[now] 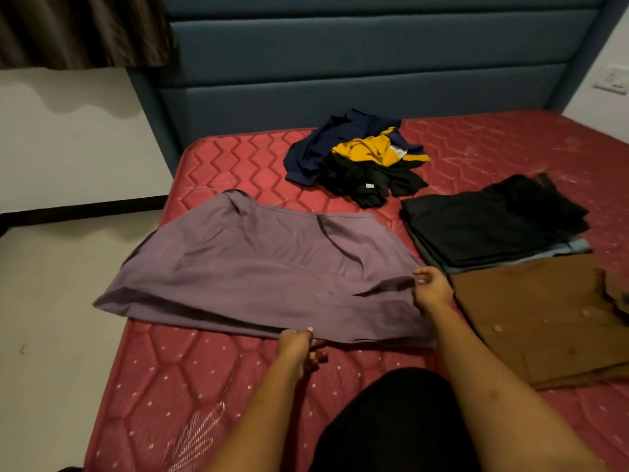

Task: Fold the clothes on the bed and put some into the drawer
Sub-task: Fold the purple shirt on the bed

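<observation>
- The left hand (299, 345) pinches the near hem of a purple garment (255, 267), fingers curled under the edge.
- The right hand (432, 287) grips the same garment's right edge, with the cloth bunched between thumb and fingers.
- The purple garment lies spread across the red quilted mattress (190, 376), and its left corner hangs over the side.
- Just right of it are a folded brown buttoned garment (544, 318) and a stack of folded dark clothes (490, 226).
- A loose heap of navy, yellow and black clothes (357, 158) sits further back, near the blue padded headboard (357, 80).
</observation>
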A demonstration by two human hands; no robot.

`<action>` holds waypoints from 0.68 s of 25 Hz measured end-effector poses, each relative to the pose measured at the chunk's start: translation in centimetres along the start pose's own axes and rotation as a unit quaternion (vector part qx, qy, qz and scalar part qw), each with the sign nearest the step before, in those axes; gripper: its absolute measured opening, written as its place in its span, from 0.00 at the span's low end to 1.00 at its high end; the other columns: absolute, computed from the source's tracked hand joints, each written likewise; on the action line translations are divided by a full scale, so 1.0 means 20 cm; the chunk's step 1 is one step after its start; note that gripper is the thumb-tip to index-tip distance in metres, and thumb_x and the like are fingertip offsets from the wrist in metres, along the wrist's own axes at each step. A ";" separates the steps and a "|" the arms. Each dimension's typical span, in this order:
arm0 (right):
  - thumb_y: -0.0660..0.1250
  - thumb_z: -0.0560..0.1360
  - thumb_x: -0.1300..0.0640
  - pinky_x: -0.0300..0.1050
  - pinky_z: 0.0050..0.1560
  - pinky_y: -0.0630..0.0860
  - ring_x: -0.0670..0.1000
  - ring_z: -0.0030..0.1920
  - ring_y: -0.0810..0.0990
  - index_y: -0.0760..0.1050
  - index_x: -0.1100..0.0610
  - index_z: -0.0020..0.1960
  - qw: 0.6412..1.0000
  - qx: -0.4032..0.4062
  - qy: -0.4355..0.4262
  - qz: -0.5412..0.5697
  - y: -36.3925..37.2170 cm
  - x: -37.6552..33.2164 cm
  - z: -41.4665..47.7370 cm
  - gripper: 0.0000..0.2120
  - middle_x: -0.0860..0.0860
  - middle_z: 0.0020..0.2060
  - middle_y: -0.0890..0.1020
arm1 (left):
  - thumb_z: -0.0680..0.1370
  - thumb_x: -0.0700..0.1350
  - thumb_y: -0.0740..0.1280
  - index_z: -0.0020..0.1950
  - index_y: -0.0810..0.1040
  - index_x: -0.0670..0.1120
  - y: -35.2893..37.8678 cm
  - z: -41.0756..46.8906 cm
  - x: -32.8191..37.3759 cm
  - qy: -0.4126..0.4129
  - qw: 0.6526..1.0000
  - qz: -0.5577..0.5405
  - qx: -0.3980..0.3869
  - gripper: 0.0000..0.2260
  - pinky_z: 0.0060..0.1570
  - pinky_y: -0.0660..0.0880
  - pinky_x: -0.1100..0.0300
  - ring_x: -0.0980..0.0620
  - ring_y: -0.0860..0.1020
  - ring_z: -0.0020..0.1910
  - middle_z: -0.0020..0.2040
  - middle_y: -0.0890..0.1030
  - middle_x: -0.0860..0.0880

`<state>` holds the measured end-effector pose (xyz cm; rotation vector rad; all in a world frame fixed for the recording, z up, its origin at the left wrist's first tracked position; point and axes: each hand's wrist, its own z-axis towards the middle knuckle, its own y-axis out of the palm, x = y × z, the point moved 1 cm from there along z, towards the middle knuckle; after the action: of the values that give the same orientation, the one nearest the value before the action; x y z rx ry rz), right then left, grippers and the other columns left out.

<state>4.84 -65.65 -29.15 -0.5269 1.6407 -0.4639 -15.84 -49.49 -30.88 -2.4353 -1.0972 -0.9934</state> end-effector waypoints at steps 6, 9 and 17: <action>0.70 0.72 0.45 0.53 0.64 0.71 0.59 0.63 0.75 0.66 0.56 0.70 0.986 -0.113 0.031 0.121 0.06 0.08 -0.02 0.32 0.59 0.65 0.74 | 0.79 0.49 0.66 0.47 0.78 0.42 0.19 -0.14 0.10 0.100 0.876 0.464 -0.089 0.10 0.46 0.75 0.55 0.42 0.81 0.44 0.46 0.81 0.39; 0.75 0.69 0.45 0.52 0.68 0.67 0.59 0.69 0.68 0.60 0.54 0.75 0.987 -0.157 -0.002 0.036 0.02 0.08 -0.06 0.41 0.58 0.71 0.67 | 0.73 0.48 0.72 0.53 0.76 0.49 0.27 -0.08 0.11 0.264 0.802 0.530 -0.077 0.11 0.54 0.75 0.57 0.46 0.78 0.56 0.56 0.80 0.45; 0.61 0.76 0.40 0.55 0.66 0.67 0.56 0.70 0.68 0.57 0.47 0.76 0.789 -0.162 -0.477 -0.353 -0.05 0.20 -0.18 0.32 0.51 0.73 0.66 | 0.76 0.62 0.62 0.77 0.55 0.59 0.11 0.08 -0.07 0.389 0.644 0.657 0.046 0.31 0.73 0.53 0.42 0.46 0.52 0.76 0.77 0.54 0.52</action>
<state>0.92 -68.87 -31.33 -1.3927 0.4783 -0.3430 -14.20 -50.93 -32.93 -1.5761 0.8472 -1.0560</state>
